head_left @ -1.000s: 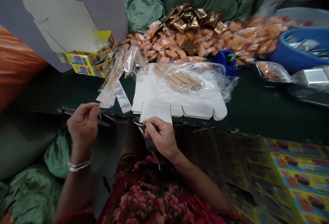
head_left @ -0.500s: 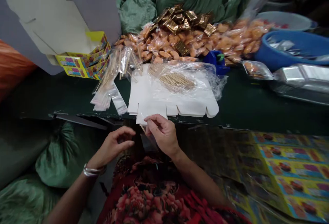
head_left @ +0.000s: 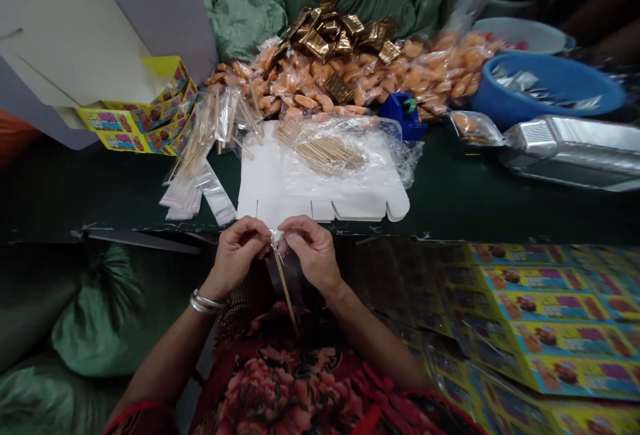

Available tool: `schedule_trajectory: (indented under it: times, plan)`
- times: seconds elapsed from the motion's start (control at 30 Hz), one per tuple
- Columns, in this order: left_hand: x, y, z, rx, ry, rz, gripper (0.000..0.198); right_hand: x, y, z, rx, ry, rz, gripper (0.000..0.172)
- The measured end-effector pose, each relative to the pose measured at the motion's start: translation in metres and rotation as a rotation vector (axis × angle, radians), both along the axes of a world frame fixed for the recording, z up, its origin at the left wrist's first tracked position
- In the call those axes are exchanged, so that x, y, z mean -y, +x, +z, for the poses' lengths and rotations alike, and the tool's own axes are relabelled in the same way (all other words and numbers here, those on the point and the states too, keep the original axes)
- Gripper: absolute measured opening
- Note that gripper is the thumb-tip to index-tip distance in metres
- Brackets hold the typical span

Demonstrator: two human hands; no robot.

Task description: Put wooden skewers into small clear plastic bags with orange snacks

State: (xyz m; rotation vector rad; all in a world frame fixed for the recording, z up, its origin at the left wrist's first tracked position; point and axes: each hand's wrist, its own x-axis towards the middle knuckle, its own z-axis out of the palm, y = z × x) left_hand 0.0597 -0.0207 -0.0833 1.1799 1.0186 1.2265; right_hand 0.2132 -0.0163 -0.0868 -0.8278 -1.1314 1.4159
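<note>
Head view: the left hand (head_left: 237, 253) and the right hand (head_left: 311, 252) are meeting fingertip to fingertip just off the near edge of the worktop (head_left: 475, 188), over the lap. Both are pinching tight. The left appears to be gripping the top of the wooden sticks (head_left: 285, 288), and the right the mouth of a clear sleeve (head_left: 277, 270). The exact split between the two grips is hard to tell.

The sticks are slanting down and towards the body. They are probably being held clear of the edge so that they hang free of the clutter.

The supplies are lying within short reach:
- A white carton blank (head_left: 280, 195) is lying flat at the near edge, serving as a clean base for a clear bag of loose sticks (head_left: 327, 152).
- A fan of empty sleeves (head_left: 193, 185) is lying just to its left.
- Yellow printed cartons (head_left: 145, 125) are standing towards the far left corner.
- A heap of orange snack packets (head_left: 360, 82), topped with gold sachets (head_left: 340, 32), is running along the far edge.
- A blue basin (head_left: 545, 98) is sitting at the far right.
- Silver trays (head_left: 570, 148) are lying in front of the basin.

Printed sheets (head_left: 550, 302) are lying below the worktop's near right edge.
</note>
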Motion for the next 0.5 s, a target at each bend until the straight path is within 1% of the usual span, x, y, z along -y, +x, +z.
schedule_trajectory:
  times: [0.1,0.17,0.23,0.3,0.33,0.37,0.4,0.47,0.5]
  plan:
    - [-0.002,-0.004,0.007,-0.107,0.148,-0.072,0.012,-0.004,0.001,-0.007,-0.095,-0.011,0.057,0.013]
    - [-0.004,-0.006,0.012,-0.177,0.202,-0.111,0.017,-0.004,0.001,-0.007,-0.102,-0.026,0.076,0.017]
    - [-0.006,-0.006,0.017,-0.206,0.171,-0.083,0.016,-0.004,0.002,-0.005,-0.026,-0.025,0.044,0.018]
    - [-0.009,-0.004,0.019,-0.216,0.067,-0.044,0.014,-0.003,0.003,-0.001,0.123,0.024,-0.024,0.014]
    - [-0.011,-0.004,0.02,-0.229,0.009,-0.06,0.015,-0.003,0.004,0.001,0.207,0.069,-0.044,0.01]
    - [-0.012,-0.005,0.021,-0.261,-0.041,-0.109,0.017,-0.003,0.006,0.003,0.288,0.123,-0.043,0.007]
    - [-0.014,-0.006,0.023,-0.315,-0.073,-0.182,0.016,-0.003,0.008,0.004,0.359,0.186,-0.02,0.011]
    - [-0.018,-0.011,0.029,-0.468,-0.074,-0.332,0.011,-0.005,0.013,0.005,0.451,0.3,0.075,0.022]
    - [-0.02,-0.015,0.035,-0.548,-0.048,-0.384,0.012,-0.007,0.015,0.005,0.472,0.34,0.123,0.024]
